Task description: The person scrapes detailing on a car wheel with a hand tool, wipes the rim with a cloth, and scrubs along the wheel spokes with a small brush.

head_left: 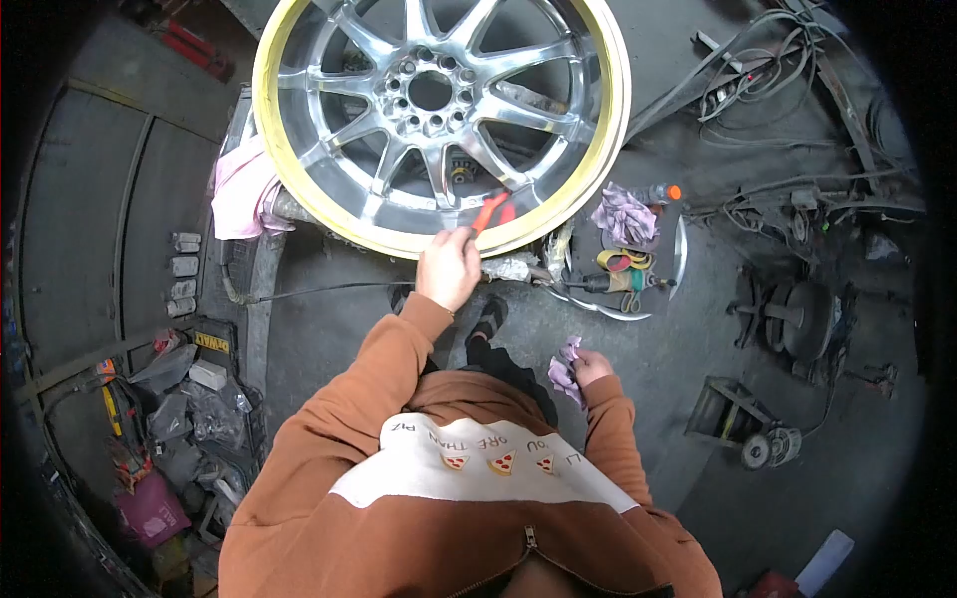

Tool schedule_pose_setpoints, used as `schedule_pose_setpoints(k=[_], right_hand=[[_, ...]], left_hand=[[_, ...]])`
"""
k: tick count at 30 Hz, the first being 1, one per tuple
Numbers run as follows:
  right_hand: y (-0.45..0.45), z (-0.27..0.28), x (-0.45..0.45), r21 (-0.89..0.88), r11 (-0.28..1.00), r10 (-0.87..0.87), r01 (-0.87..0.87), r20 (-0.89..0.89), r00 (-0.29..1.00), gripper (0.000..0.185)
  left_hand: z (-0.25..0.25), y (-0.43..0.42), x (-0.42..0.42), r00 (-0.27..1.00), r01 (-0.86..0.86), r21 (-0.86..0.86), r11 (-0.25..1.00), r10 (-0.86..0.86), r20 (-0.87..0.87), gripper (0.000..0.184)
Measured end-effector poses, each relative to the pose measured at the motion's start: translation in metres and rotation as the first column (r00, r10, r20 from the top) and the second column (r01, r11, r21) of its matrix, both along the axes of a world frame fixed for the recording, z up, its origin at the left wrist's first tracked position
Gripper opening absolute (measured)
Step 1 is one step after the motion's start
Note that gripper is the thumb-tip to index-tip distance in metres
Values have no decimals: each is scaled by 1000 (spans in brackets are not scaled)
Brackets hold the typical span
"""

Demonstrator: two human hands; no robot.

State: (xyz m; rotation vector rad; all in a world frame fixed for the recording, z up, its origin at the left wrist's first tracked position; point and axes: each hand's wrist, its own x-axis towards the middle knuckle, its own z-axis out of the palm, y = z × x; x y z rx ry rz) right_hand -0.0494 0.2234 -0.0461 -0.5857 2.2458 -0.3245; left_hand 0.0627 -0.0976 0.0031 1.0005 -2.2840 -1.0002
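Observation:
A polished metal wheel rim [513,115] with a yellow outer lip fills the top middle. At its near edge, my left hand [449,269] is closed on a red-tipped tool [487,213], whose red end reaches over the inside of the rim; what kind of tool it is I cannot make out. Lower and to the right, my right hand [592,368] holds a crumpled light purple cloth [564,372] in its fingers, beside my body and away from the wheel.
Right of the wheel, a round tray [681,261] bears a purple cloth [625,216], an orange-capped bottle [663,193] and a green-bodied tool [623,281]. A pink cloth [244,189] lies left. Cables [768,60] and a small machine [768,447] are at the right.

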Motion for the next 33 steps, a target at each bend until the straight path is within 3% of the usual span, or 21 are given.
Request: schedule_pose_setpoints(k=[1, 7, 10, 14, 18, 21, 23, 25, 29, 33], right_hand=[[0, -2, 1, -8, 1000, -19, 18, -14, 1000, 34], [-12, 6, 1, 52, 995, -85, 80, 86, 993, 34], [-12, 7, 7, 49, 997, -59, 57, 48, 997, 34], [-13, 9, 5, 12, 996, -84, 84, 20, 996, 35], [-10, 4, 6, 43, 994, -99, 97, 34, 995, 35], [-18, 9, 2, 91, 996, -18, 10, 93, 996, 35], [-10, -1, 6, -8, 992, -121, 122, 58, 991, 33], [-5, -11, 9, -24, 996, -90, 90, 13, 996, 32], [-4, -16, 4, -48, 999, -20, 20, -3, 1000, 30], [-4, -18, 5, -36, 998, -57, 58, 19, 998, 29]], left_hand=[[2, 3, -1, 996, 30, -1, 1000, -30, -78, 13], [-6, -3, 4, 998, -6, -35, 999, 8, 59, 12], [-4, 3, 5, 999, 6, -22, 1000, -7, -33, 12], [-4, -8, 17, 996, 3, 6, 1000, -3, 85, 14], [-11, -19, 11, 998, 9, 18, 1000, -10, 67, 15], [-7, -24, 15, 992, 13, 75, 997, -22, 126, 14], [-4, -25, 15, 993, 21, 93, 995, -32, 110, 13], [-9, -26, 13, 999, 52, 53, 997, -52, 10, 12], [-14, -36, 23, 992, 104, -60, 993, -98, 85, 11], [-8, -35, 19, 989, 137, -161, 977, -127, 71, 8]])
